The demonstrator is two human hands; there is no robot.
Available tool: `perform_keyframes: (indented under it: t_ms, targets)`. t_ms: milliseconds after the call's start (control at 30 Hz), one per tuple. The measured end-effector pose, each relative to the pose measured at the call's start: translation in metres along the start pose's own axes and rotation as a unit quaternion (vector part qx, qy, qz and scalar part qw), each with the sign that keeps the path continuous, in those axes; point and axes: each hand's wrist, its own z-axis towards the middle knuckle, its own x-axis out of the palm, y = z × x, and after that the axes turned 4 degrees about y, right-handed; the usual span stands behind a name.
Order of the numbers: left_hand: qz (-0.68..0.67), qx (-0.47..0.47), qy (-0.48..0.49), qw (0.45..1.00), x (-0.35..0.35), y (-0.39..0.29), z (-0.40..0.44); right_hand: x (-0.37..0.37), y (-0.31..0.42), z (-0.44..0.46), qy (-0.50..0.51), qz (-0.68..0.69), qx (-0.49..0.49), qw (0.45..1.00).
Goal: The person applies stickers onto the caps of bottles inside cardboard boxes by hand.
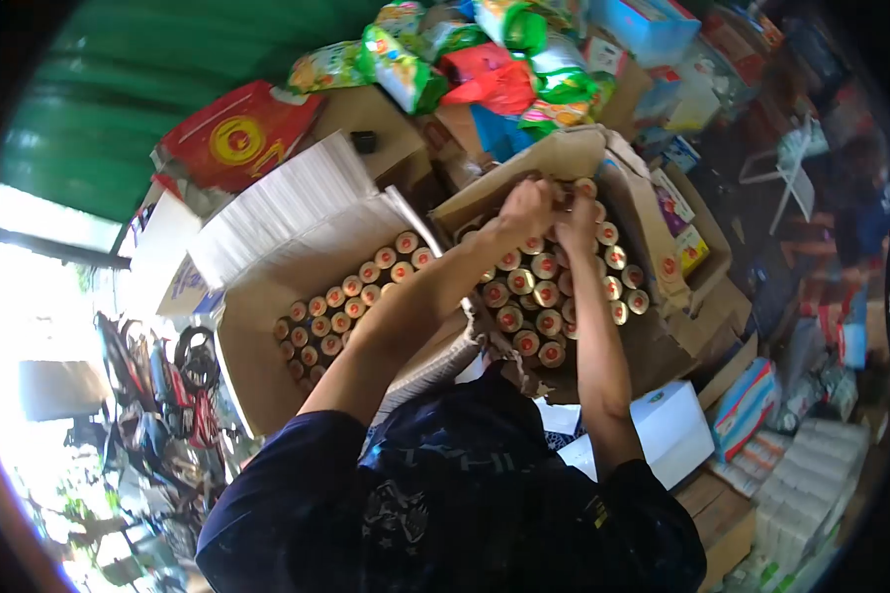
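Both hands are together at the far end of the right-hand cardboard box (653, 346), over rows of round containers (545, 265) with gold tops and red marks. My left hand (528, 210) has its fingers curled closed. Close beside it, my right hand (576, 219) points away from me with its fingers bent inward. Whatever lies between the fingertips is hidden by the hands. A gold-topped container (585, 187) shows just beyond my right fingers. To the left, another open cardboard box (242, 346) holds more of these containers, partly covered by my left forearm.
Green and white packets (400, 69) and a red plastic bag (487, 79) are piled behind the boxes. A red bag (232, 133) lies at the back left. Raised flaps (297, 203) stand around the left box. White wrapped packs (811, 474) sit at the lower right.
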Motion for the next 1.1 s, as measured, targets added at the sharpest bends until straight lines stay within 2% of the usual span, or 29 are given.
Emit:
perform_keyframes:
  t_ms: [33, 67, 100, 133, 167, 200, 267, 367, 400, 467, 500, 533, 600, 667, 700, 733, 800, 867, 900, 967, 1033, 1100]
  targets:
    - [0.003, -0.008, 0.046, 0.999, -0.035, -0.029, -0.009, 0.004, -0.021, 0.008, -0.035, 0.015, -0.039, 0.999]
    - [0.002, 0.001, -0.045, 0.999, -0.026, -0.028, -0.008, 0.004, -0.022, 0.014, -0.054, 0.009, -0.043, 0.998]
    - [-0.034, 0.051, -0.023, 0.998, -0.056, -0.047, -0.018, 0.003, -0.023, 0.020, -0.072, 0.004, -0.047, 0.996]
    - [-0.037, 0.021, -0.073, 0.996, -0.019, -0.028, 0.001, -0.014, 0.004, 0.015, -0.075, -0.025, -0.016, 0.997]
    - [-0.140, 0.090, -0.132, 0.977, -0.056, -0.053, -0.015, -0.023, 0.017, 0.017, -0.121, 0.002, -0.069, 0.990]
    - [-0.178, 0.146, -0.217, 0.949, -0.070, -0.066, -0.027, -0.032, 0.035, 0.018, -0.169, 0.030, -0.121, 0.978]
    - [-0.188, 0.155, -0.285, 0.927, -0.097, -0.082, -0.047, -0.059, 0.137, -0.010, -0.128, 0.010, -0.044, 0.991]
    - [-0.178, 0.137, -0.234, 0.946, -0.158, -0.091, -0.106, -0.073, 0.192, -0.036, -0.050, -0.050, -0.111, 0.991]
    - [-0.154, 0.154, -0.234, 0.948, -0.175, -0.085, -0.121, -0.068, 0.204, -0.044, -0.018, -0.037, -0.104, 0.994]
    - [-0.216, 0.128, -0.140, 0.958, -0.207, -0.066, -0.152, -0.054, 0.223, -0.062, 0.048, -0.013, -0.085, 0.995]
    - [-0.189, 0.155, -0.118, 0.962, -0.215, -0.045, -0.162, -0.042, 0.230, -0.070, 0.090, 0.000, -0.080, 0.993]
    - [-0.175, 0.072, -0.100, 0.977, -0.230, -0.040, -0.182, -0.028, 0.236, -0.076, 0.131, 0.005, -0.077, 0.988]
    - [-0.123, 0.045, -0.117, 0.984, -0.244, -0.016, -0.213, 0.004, 0.246, -0.084, 0.233, 0.001, -0.068, 0.970]
    - [-0.129, 0.002, -0.123, 0.984, -0.247, 0.016, -0.240, 0.048, 0.246, -0.093, 0.268, 0.124, -0.082, 0.952]
    - [-0.114, 0.000, -0.137, 0.984, -0.247, 0.033, -0.253, 0.062, 0.253, -0.096, 0.312, 0.120, -0.086, 0.938]
    - [-0.131, -0.096, -0.094, 0.982, -0.264, 0.027, -0.271, 0.077, 0.257, -0.095, 0.384, 0.127, -0.069, 0.912]
    - [-0.106, -0.089, -0.118, 0.983, -0.262, 0.061, -0.294, 0.111, 0.262, -0.106, 0.427, 0.132, -0.049, 0.893]
    - [-0.070, -0.145, -0.078, 0.984, -0.263, 0.088, -0.313, 0.153, 0.252, -0.108, 0.512, 0.146, -0.021, 0.846]
    - [-0.053, -0.172, -0.057, 0.982, -0.263, 0.102, -0.322, 0.164, 0.262, -0.115, 0.544, 0.106, 0.010, 0.832]
    - [-0.034, -0.155, 0.019, 0.987, -0.252, 0.149, -0.340, 0.194, 0.261, -0.124, 0.634, 0.138, 0.098, 0.755]
    - [-0.071, -0.235, 0.116, 0.962, -0.249, 0.163, -0.353, 0.220, 0.259, -0.138, 0.702, 0.162, 0.171, 0.672]
    - [-0.035, -0.217, 0.228, 0.948, -0.214, 0.209, -0.362, 0.251, 0.238, -0.159, 0.713, 0.106, 0.215, 0.659]
